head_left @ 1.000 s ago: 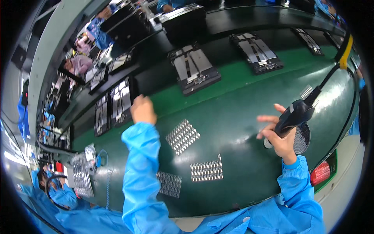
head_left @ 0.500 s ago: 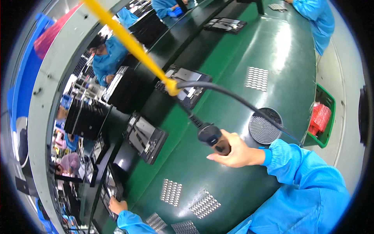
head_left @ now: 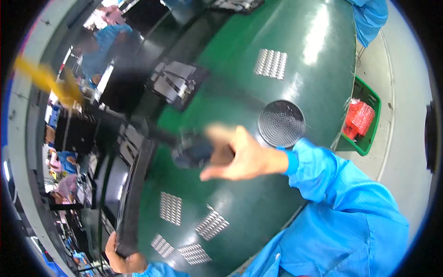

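My right hand (head_left: 244, 157) is wrapped around a dark electric screwdriver (head_left: 191, 150) above the green tabletop, blurred by motion. Its cord runs up left toward a blurred yellow hanger (head_left: 50, 83). At lower left, my left hand (head_left: 123, 258) grips the near end of a long dark flat device housing (head_left: 133, 203), which appears tilted up on its edge. Silver parts show on the housing's far side. Another open device housing (head_left: 175, 83) with silver panels lies farther back, beyond the screwdriver.
A round black ridged dish (head_left: 281, 123) stands right of centre. Several sheets of small metal pieces (head_left: 170, 207) lie near me, another sheet (head_left: 271, 63) farther back. Beyond the right edge, a green bin (head_left: 376, 111) holds red wrapped packages. A co-worker's blue sleeve (head_left: 371, 18) shows at top right.
The view has shifted. My right hand and the screwdriver have moved left, and the yellow hanger swung left. The housing at my left hand has been pulled nearer and tilted up.
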A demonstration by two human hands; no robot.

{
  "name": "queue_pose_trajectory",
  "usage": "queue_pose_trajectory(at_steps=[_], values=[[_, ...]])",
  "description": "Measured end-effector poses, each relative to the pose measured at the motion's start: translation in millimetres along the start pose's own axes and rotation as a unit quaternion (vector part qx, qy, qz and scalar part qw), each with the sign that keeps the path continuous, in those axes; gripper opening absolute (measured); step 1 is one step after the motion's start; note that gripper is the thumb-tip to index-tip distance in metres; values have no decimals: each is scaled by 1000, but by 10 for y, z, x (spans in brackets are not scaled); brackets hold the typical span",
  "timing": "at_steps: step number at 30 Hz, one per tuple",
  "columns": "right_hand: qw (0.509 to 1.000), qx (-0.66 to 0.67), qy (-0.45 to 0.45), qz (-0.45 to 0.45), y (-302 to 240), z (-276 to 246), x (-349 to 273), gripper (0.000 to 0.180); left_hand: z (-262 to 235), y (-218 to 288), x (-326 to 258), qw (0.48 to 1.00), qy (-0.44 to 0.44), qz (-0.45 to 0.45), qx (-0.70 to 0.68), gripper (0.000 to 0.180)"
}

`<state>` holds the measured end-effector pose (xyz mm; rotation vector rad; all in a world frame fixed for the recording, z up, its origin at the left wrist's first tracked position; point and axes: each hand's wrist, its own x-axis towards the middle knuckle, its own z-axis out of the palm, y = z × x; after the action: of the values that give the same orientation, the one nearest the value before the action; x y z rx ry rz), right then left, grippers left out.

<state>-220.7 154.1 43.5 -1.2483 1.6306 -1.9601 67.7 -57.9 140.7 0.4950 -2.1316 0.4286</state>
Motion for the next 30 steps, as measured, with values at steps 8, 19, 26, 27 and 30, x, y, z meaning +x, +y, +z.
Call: queue_pose_trajectory(at_steps=[8, 19, 26, 27, 30], values=[[983, 72, 166, 4, -211, -800, -1, 34, 115, 1327, -299, 968, -145, 160, -131, 42], [984, 68, 163, -20, 3, -1085, -231, 35, 358, 2276, -1217, 885, -359, -2, -296, 58], [987, 44, 152, -17, 122, -1156, -239, 37, 514, 2504, -1218, 892, -341, -7, -297, 54], [988, 40, 152, -9, 114, -1161, -236, 37, 529, 2533, -1193, 892, -342, -9, -297, 54], [989, 29, 141, -19, 150, -1182, -221, 37, 549, 2604, -1141, 890, -349, -13, -294, 55]])
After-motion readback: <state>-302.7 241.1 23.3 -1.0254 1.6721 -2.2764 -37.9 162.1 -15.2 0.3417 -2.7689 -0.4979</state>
